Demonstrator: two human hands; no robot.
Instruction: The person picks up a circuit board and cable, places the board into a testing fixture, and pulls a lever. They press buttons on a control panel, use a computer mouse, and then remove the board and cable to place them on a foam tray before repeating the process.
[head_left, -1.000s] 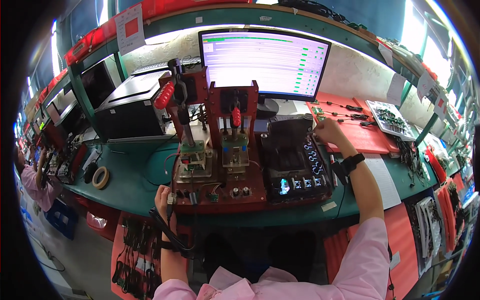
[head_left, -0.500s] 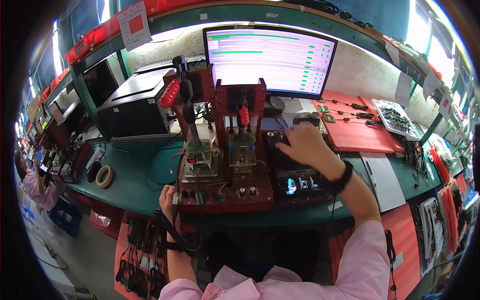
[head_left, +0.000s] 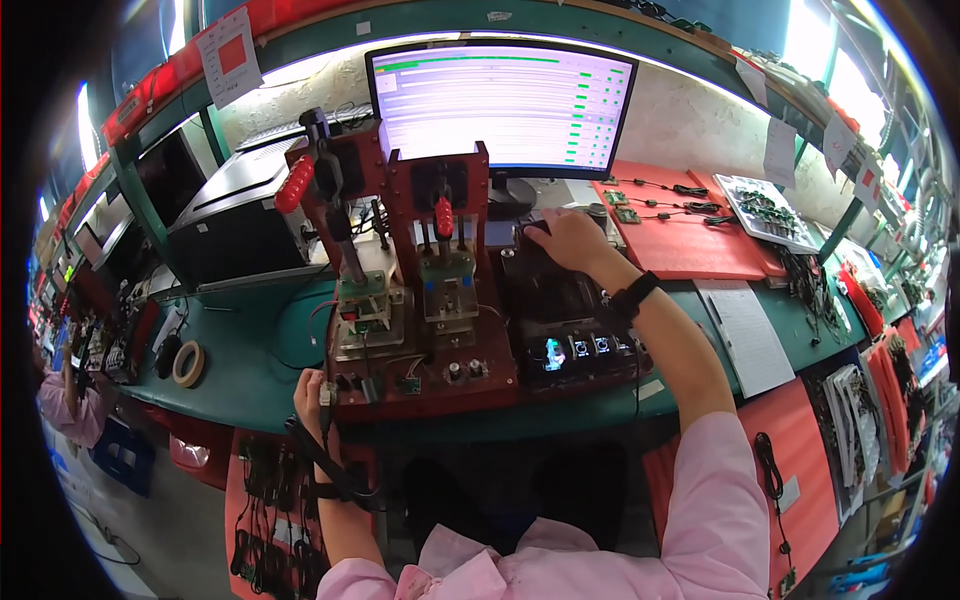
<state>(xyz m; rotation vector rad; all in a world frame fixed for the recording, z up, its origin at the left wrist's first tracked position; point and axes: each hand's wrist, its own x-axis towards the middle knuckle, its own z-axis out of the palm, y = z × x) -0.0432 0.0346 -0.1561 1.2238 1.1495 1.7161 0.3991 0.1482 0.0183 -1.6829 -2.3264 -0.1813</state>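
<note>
My left hand (head_left: 308, 400) is closed around a silver cable plug (head_left: 326, 394) at the front left corner of the dark red test fixture (head_left: 430, 398). From it a thick black cable (head_left: 345, 484) loops down over my wrist. My right hand (head_left: 578, 245) reaches over the far end of a black box (head_left: 550, 300) with small lit displays (head_left: 555, 352); its fingertips are partly hidden. Two toggle clamps with red handles, a tilted left one (head_left: 294, 183) and a right one (head_left: 444, 217), stand on the fixture above green circuit boards (head_left: 362, 290).
A lit monitor (head_left: 500, 110) stands behind. Red foam sheets (head_left: 675, 240) hold small boards with cables, beside a white tray (head_left: 765, 215). A paper form (head_left: 745, 335) lies right, a tape roll (head_left: 187, 363) left. Bundled black cables (head_left: 265, 510) lie lower left. Another person (head_left: 72, 405) sits far left.
My right hand has moved back, toward the far edge of the black box. My left hand keeps its place at the fixture's corner. The whole view has shifted a little.
</note>
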